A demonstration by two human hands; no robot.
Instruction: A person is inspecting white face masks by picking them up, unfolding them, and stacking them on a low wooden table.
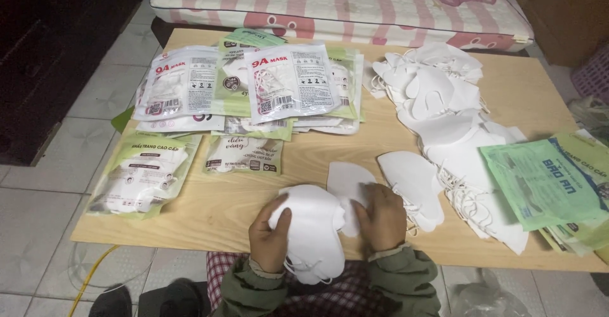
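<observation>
A stack of white masks (312, 231) is held at the near edge of the worktop (330, 158), over the person's lap. The left hand (269, 237) is closed on its left side, thumb on top. The right hand (382, 218) is pressed flat, fingers (374, 193) bent, on a further white mask (347, 187) just beside the stack. Loose white masks (438, 101) are heaped to the right, beside green packets (545, 180). Filled mask packets (254, 85) are piled at the far left. A bed (380, 3) is seen beyond.
</observation>
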